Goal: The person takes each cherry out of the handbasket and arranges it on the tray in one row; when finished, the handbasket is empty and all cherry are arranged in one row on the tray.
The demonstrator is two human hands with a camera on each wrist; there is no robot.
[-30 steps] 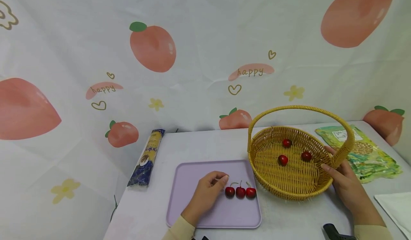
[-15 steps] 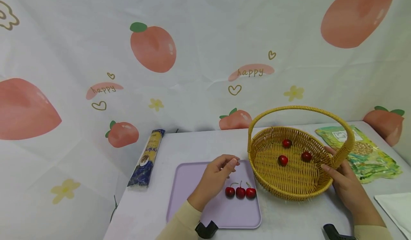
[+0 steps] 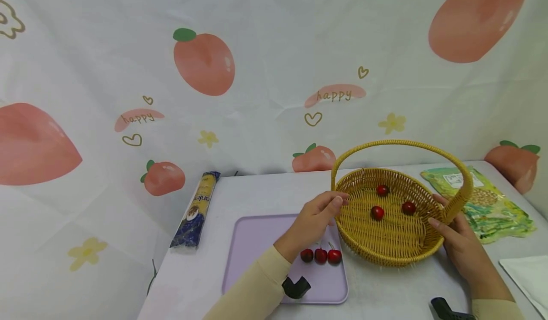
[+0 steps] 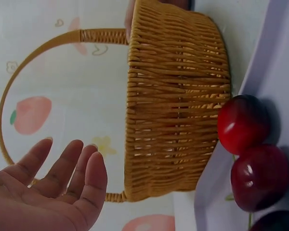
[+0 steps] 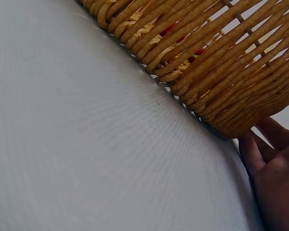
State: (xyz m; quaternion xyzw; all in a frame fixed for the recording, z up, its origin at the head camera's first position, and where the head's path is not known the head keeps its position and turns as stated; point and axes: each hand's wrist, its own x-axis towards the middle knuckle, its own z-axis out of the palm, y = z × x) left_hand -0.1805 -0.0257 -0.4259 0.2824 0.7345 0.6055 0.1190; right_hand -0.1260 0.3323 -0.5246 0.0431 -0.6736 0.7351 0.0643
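A yellow wicker basket [image 3: 385,259] with a tall arched handle stands at the right, holding three red cherries [image 3: 377,213]. My right hand [image 3: 461,246] grips its right rim, thumb over the edge inside and fingers outside. In the right wrist view, fingers [image 5: 253,153] lie against the woven wall. My left hand [image 3: 310,222] is raised by the basket's left rim, near the foot of the handle. The left wrist view shows its fingers [image 4: 62,166] loosely extended, holding nothing. Under that forearm lies a lilac tray [image 3: 248,244] with three stemmed cherries [image 3: 335,256] in a row.
A blue and yellow packet [image 3: 198,210] lies left of the tray. Behind the basket's right side is a green patterned bag [image 3: 492,206]. A white cloth [image 3: 528,277] lies at the right edge. A printed curtain [image 3: 265,96] hangs behind the table.
My left hand has moved right and up from over the tray to the basket's left rim. The right hand, basket and cherries stay in place.
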